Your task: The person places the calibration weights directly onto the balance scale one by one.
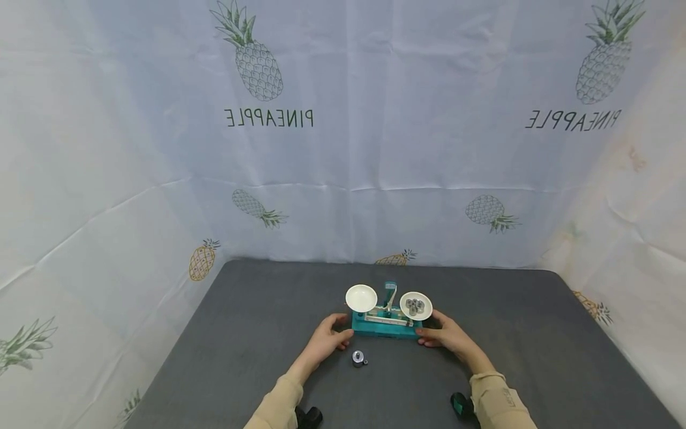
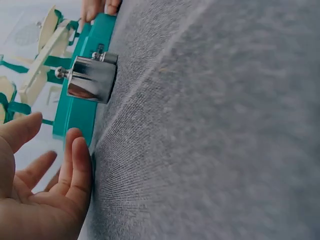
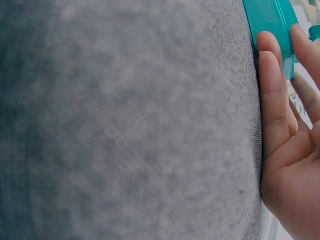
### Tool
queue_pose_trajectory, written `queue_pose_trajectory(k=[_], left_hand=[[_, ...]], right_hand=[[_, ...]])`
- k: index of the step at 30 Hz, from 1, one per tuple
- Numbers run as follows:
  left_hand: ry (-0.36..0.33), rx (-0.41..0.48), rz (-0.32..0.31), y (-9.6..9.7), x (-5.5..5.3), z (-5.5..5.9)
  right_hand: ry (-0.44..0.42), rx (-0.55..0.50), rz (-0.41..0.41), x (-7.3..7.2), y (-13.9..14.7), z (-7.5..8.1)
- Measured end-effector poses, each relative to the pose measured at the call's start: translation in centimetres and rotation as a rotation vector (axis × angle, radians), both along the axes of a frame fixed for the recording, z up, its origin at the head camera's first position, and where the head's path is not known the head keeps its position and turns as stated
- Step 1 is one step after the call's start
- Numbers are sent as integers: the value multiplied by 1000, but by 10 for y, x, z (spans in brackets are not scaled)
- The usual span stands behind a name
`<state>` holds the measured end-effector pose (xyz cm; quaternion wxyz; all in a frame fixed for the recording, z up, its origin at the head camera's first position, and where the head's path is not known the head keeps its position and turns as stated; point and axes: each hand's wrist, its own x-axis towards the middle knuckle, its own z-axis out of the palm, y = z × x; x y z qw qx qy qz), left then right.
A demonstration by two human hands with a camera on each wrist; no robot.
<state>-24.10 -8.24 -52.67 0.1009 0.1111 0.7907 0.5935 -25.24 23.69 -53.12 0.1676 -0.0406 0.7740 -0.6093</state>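
A balance scale (image 1: pixel 383 329) with a teal base and two cream pans stands on the dark table. Several small metal weights (image 1: pixel 415 306) lie in its right pan (image 1: pixel 427 311); nothing lies in the left pan (image 1: pixel 361 298). My right hand (image 1: pixel 447 335) holds the right end of the base, thumb and fingers on either side of the corner. At the left end, my left hand (image 1: pixel 324 341) has its fingers spread loosely, fingertips right at the base. In front of the scale stands a shiny knobbed metal weight (image 2: pixel 92 79), with a smaller weight (image 2: pixel 108 58) beside it.
The grey table (image 1: pixel 257 304) reaches back to a white curtain (image 1: pixel 364 149) printed with pineapples. Black objects lie close to the left sleeve (image 1: pixel 276 405) and right sleeve (image 1: pixel 501 399) at the near side.
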Motion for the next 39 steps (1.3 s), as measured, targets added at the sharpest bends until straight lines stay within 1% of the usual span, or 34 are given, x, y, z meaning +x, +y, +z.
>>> queue_pose_trajectory(k=[2, 8, 13, 16, 20, 23, 29, 35, 39], left_hand=[[-6, -7, -22, -1, 3, 1], [-54, -13, -83, -2, 13, 7], [-64, -49, -126, -4, 21, 13], [-71, -67, -146, -5, 24, 14], [-60, -86, -172, -5, 27, 10], [-45, -89, -181, -4, 28, 8], [-19, -74, -182, -1, 28, 7], [8, -117, -163, 2, 29, 5], [8, -117, -165, 3, 30, 5]], right_hand=[[-3, -4, 5, 0, 1, 0], [-5, -14, 14, 0, 2, 0], [-13, -22, 19, 1, 3, 1], [-16, -22, 23, 2, 3, 1], [-16, -25, 27, 2, 3, 2], [-16, -33, 29, 2, 3, 3], [-11, -32, 20, 2, 3, 3], [-16, -28, 3, 1, 3, 1], [-17, -29, -3, 0, 3, -1]])
